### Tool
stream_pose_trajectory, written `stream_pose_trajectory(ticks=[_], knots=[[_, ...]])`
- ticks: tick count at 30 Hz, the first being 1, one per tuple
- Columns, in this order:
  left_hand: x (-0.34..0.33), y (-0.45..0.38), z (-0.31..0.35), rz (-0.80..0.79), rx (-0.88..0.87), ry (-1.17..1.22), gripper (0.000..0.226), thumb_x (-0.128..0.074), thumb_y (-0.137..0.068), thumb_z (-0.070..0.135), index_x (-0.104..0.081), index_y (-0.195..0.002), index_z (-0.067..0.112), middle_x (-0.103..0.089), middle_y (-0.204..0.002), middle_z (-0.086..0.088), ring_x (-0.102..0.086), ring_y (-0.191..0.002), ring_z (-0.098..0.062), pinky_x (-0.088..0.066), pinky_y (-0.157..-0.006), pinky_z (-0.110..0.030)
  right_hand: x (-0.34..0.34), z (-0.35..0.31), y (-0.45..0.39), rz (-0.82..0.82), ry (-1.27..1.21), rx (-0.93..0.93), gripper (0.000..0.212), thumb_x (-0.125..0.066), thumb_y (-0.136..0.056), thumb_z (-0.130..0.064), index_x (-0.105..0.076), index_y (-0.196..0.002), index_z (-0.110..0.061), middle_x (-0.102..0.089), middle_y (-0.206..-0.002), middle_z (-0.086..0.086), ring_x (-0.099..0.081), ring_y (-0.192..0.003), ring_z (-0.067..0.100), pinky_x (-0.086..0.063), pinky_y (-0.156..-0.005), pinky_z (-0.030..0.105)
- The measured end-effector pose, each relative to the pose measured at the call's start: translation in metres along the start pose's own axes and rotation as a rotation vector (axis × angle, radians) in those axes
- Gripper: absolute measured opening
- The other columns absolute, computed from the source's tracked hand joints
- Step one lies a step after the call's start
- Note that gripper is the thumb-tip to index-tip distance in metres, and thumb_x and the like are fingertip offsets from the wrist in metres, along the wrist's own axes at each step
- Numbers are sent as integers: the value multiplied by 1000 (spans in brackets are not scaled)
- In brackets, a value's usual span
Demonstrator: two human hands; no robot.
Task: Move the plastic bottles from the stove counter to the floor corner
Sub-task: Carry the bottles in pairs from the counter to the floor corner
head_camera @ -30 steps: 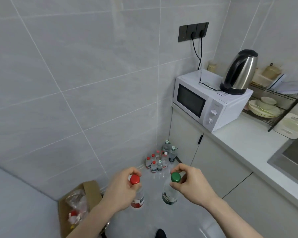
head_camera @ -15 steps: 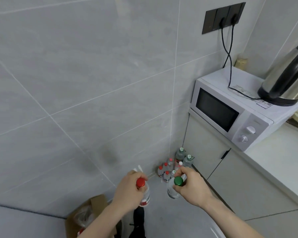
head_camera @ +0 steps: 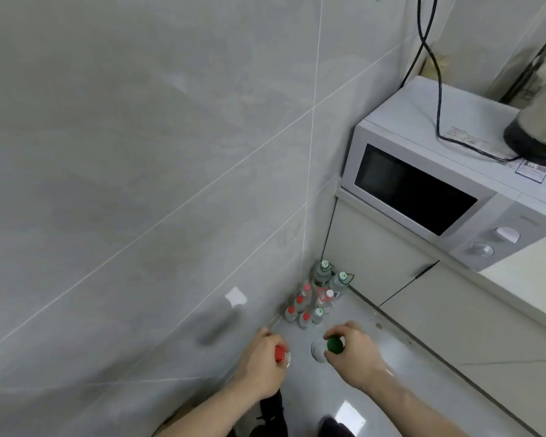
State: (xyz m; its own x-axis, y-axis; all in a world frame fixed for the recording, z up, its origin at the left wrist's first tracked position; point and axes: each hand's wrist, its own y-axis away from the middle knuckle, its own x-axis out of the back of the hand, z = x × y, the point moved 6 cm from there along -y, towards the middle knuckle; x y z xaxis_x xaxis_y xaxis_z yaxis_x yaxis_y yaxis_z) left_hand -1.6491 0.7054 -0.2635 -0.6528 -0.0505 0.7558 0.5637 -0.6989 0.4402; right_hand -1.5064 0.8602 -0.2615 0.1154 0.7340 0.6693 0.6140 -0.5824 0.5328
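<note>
My left hand (head_camera: 260, 364) grips a clear plastic bottle by its red cap (head_camera: 279, 353), held low over the floor beside the wall. My right hand (head_camera: 355, 353) pinches a second clear bottle by its green cap (head_camera: 334, 344); its body (head_camera: 318, 353) hangs below, seen almost end-on. Just beyond both hands, several small bottles (head_camera: 309, 302) with red, white and green caps stand clustered in the floor corner where the tiled wall meets the cabinet.
A white microwave (head_camera: 435, 190) sits on the counter at right, with a kettle (head_camera: 539, 121) and black cord on top. Cabinet doors (head_camera: 375, 257) run along the right side. The grey tiled wall (head_camera: 139, 184) fills the left. My dark shoes (head_camera: 273, 411) show at the bottom.
The view has dropped and closed in on the corner. Both hands have lowered with their bottles toward the floor near the cluster; the cardboard box at lower left has left the view.
</note>
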Motion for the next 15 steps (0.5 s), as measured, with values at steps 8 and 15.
stream_pose_trajectory(ticks=[8, 15], knots=[[-43, -83, -27, -122, 48, -104, 20, -60, -90, 17, -68, -105, 27, -51, -117, 5, -62, -101, -16, -47, -93, -23, -40, 26, -69, -43, -29, -147, 18, -70, -84, -25, -58, -92, -36, -50, -109, -8, -56, -83, 13, -40, -71, 18], [-132, -176, -90, -153, 83, -134, 17, -59, -90, 17, -65, -97, 31, -43, -111, 11, -53, -85, -8, -46, -88, -21, -127, 82, -172, -67, -95, -239, 19, -69, -84, -23, -59, -95, -35, -49, -109, -9, -55, -82, 12, -41, -74, 17]])
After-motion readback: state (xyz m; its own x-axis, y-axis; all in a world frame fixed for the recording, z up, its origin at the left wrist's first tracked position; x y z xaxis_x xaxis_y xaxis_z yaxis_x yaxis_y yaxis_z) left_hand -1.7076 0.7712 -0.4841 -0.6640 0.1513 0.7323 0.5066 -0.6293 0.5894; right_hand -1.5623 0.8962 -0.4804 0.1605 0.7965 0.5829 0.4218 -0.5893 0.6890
